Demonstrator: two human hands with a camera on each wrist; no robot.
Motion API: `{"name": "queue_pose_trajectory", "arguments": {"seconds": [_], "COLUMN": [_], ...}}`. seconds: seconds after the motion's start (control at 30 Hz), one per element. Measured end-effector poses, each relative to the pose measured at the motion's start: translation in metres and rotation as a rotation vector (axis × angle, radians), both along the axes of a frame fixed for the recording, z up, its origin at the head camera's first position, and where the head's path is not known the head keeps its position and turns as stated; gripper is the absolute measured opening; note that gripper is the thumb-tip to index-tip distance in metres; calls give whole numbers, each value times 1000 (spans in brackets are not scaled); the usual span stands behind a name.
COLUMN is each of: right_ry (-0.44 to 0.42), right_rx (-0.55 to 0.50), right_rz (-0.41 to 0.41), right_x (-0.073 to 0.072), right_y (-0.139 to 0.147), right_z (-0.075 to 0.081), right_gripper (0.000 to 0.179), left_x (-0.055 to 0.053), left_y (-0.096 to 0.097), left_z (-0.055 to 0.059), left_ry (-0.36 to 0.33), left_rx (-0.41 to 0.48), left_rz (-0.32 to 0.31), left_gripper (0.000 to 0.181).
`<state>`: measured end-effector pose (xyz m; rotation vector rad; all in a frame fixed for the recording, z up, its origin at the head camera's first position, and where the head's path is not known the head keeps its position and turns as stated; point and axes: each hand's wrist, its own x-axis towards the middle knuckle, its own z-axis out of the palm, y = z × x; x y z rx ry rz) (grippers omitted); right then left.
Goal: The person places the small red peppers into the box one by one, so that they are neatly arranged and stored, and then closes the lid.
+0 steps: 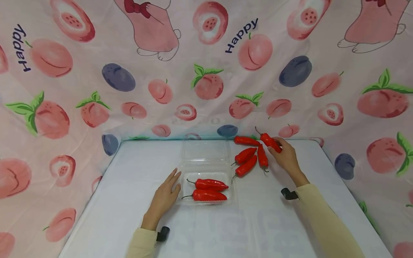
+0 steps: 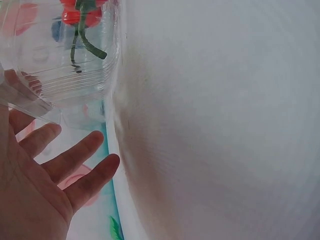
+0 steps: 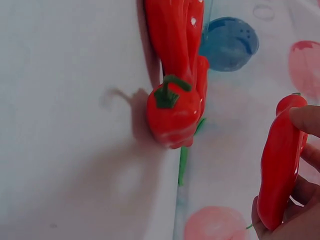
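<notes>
My right hand (image 1: 286,156) pinches a red chili pepper (image 1: 270,142) between thumb and fingers at the back right of the table. In the right wrist view that pepper (image 3: 281,165) stands nearly upright, apart from the others. Just left of this hand lie several more red peppers (image 1: 246,165) in a loose group. A clear plastic box (image 1: 206,175) with its lid folded back holds two red peppers (image 1: 210,195) side by side, stems to the left. My left hand (image 1: 165,195) has its fingers spread at the box's left edge; whether they touch it is unclear.
A white-covered table (image 1: 258,225) carries everything. Behind and beside it hangs a pink cloth (image 1: 180,79) printed with fruit. The open clear lid (image 1: 205,151) lies toward the back edge. Each wrist wears a small black camera (image 1: 163,233).
</notes>
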<state>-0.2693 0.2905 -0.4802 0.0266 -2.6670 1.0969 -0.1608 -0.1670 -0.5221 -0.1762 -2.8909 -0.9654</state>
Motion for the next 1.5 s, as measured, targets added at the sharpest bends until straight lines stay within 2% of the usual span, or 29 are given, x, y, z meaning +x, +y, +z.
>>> {"name": "queue_pose_trajectory", "arguments": {"seconds": [0.2, 0.37, 0.63, 0.97, 1.17, 1.5], "right_ry": [29, 86, 128, 197, 222, 229], "right_rx": [-27, -39, -45, -27, -32, -46], "right_rz": [29, 57, 78, 116, 138, 154], "right_x": [6, 10, 18, 33, 39, 47], "right_y": [-10, -18, -28, -42, -50, -62], "right_z": [6, 10, 17, 25, 26, 25], "right_gripper": [51, 50, 49, 49, 49, 51], "left_x": [0, -3, -4, -1, 0, -1], "left_y": [0, -1, 0, 0, 1, 1], "left_z": [0, 1, 1, 1, 0, -2], "left_ry": [8, -5, 23, 11, 1, 22], "left_rx": [-3, -12, -24, -13, -16, -13], "left_rz": [-4, -6, -3, 0, -1, 0], "left_gripper": [48, 49, 49, 49, 49, 49]}}
